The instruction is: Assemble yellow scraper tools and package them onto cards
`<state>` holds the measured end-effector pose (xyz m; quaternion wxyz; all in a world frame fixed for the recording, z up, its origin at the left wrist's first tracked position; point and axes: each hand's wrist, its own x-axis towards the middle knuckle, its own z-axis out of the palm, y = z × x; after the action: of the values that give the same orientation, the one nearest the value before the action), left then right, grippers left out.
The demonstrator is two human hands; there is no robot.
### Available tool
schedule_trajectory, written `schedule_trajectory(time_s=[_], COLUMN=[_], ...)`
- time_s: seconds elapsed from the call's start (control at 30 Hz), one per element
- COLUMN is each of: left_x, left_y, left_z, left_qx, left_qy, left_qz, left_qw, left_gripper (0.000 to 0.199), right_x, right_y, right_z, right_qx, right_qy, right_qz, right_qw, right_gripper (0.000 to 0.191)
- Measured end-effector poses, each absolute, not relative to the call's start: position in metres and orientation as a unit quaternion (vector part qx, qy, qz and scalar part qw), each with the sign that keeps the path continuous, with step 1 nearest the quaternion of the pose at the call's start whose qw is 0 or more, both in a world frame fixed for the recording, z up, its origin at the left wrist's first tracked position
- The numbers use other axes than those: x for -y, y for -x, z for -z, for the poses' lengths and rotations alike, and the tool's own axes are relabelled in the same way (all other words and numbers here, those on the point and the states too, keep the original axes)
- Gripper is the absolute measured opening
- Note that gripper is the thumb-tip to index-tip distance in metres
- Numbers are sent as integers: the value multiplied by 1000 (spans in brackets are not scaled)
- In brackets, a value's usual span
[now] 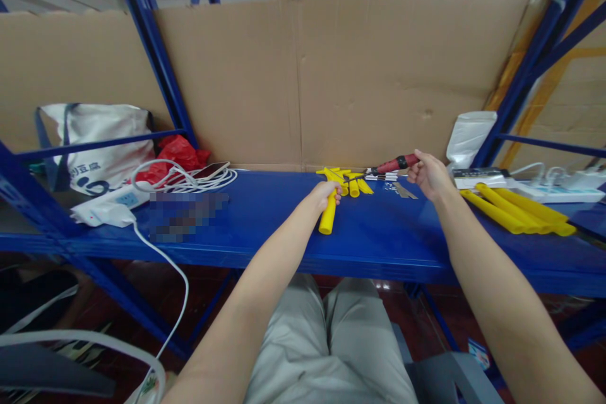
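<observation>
A blue metal shelf runs before a brown cardboard panel in the head view. The left hand is closed around a yellow plastic tubular piece; left of it, the right hand pinches a slim red-and-black tool pointing leftward. Far left of both hands, a white cloth bag and crumpled red plastic bag hide their contents; right of the right hand lie yellow plastic tubes

Both arms stretched forward
Left hand curled closed; right hand, apart to its right, in a pinch.
</observation>
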<state>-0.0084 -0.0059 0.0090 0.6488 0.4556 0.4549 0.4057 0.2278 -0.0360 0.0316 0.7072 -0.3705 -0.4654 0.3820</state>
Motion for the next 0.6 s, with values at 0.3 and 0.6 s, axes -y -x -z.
schedule_trajectory(time_s=[0.3,0.6], left_x=[7,7], left_y=[8,8], left_z=[-10,-9], left_qx=[-456,-454], left_qy=[-455,-451], left_qz=[-406,-411], left_qw=[648,649], left_gripper=[22,19], right_x=[39,36], right_y=[-227,-227], right_z=[-33,-31], right_qx=[478,470], right_qy=[366,367], right_qz=[-382,-351], right_qw=[701,722], right_gripper=[26,37])
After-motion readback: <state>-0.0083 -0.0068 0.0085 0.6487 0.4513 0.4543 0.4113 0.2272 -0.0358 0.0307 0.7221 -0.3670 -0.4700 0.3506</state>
